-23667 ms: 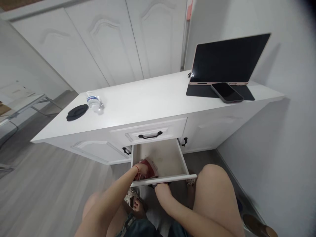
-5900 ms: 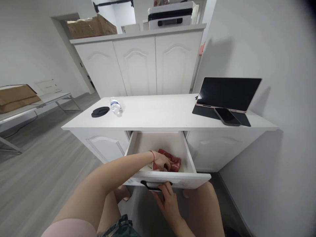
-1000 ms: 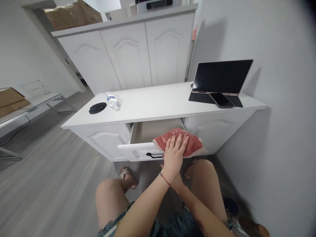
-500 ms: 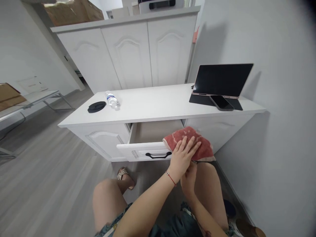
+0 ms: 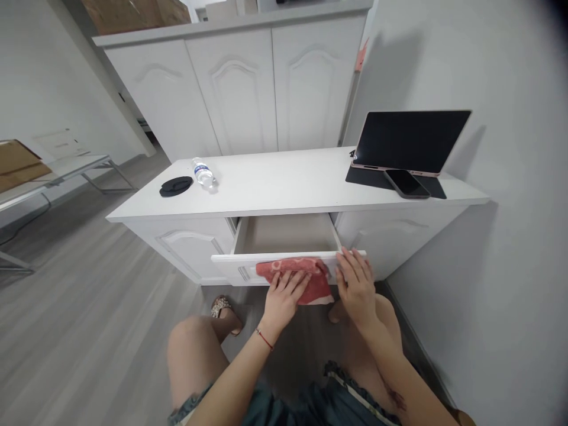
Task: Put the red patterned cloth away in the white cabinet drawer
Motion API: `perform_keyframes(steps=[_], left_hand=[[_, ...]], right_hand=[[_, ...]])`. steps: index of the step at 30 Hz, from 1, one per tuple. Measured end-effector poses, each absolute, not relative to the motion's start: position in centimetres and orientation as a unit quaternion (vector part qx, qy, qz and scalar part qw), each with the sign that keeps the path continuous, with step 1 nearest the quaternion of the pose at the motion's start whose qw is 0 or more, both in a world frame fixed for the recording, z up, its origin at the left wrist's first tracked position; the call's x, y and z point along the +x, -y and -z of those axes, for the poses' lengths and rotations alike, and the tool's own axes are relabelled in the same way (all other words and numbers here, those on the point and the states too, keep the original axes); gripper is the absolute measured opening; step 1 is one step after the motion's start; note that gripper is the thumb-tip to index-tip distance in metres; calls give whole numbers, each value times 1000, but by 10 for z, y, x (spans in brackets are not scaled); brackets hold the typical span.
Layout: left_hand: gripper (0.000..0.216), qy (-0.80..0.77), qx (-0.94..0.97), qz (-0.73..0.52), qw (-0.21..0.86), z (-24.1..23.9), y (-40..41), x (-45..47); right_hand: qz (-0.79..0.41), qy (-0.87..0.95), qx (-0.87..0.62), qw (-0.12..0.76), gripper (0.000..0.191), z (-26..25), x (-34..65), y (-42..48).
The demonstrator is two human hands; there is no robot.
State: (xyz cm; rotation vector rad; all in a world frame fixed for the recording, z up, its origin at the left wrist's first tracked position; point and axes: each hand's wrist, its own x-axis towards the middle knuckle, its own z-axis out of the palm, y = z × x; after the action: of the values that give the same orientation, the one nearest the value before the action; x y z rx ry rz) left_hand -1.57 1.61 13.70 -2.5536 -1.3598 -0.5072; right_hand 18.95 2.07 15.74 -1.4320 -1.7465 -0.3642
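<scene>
A drawer [image 5: 226, 269] with a white front stands pulled out from the white cabinet, and its bare inside shows. My left hand [image 5: 281, 299] presses a red towel [image 5: 317, 284] against the drawer front, palm toward it and fingers stretched over the cloth. The towel covers the middle of the front and hides the black handle; its lower corner hangs down. At the drawer's right end, my right hand [image 5: 357, 290] rests on the front panel, fingers extended and reaching the top edge, with no cloth in it.
On the white cabinet top [image 5: 275, 183] lie a clear plastic bottle [image 5: 204, 174] and a black flat object [image 5: 176, 186]. A tablet [image 5: 410, 142] stands at the right, with a phone [image 5: 406, 183] before it. The wall [image 5: 523, 266] rises on the right. My knees flank the drawer.
My left hand and the towel have moved left from the drawer's right end to its middle. My right hand has come up from below onto the right end. The handle is now covered.
</scene>
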Motion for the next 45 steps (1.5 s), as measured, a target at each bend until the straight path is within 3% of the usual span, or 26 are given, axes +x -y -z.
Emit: perform_keyframes(steps=[4, 10, 16, 19, 25, 32, 45], left_hand=[[73, 516, -825, 219, 75, -129, -11, -45], [79, 574, -721, 388, 19, -104, -22, -89], [79, 588, -670, 446, -79, -91, -23, -69], [77, 572, -693, 429, -94, -90, -21, -35], [79, 600, -733, 321, -8, -103, -24, 30], [63, 491, -844, 215, 21, -98, -31, 75], [56, 442, -890, 59, 93, -51, -55, -28]], right_hand=[[145, 701, -559, 419, 38, -159, 179, -28], [108, 709, -551, 426, 38, -170, 187, -40], [27, 762, -517, 389, 40, -187, 211, -64], [-23, 785, -496, 371, 37, -197, 221, -74], [-81, 802, -466, 366, 29, -212, 225, -80], [-95, 784, -477, 385, 25, -214, 220, -78], [-95, 775, -483, 397, 24, -210, 220, -78]])
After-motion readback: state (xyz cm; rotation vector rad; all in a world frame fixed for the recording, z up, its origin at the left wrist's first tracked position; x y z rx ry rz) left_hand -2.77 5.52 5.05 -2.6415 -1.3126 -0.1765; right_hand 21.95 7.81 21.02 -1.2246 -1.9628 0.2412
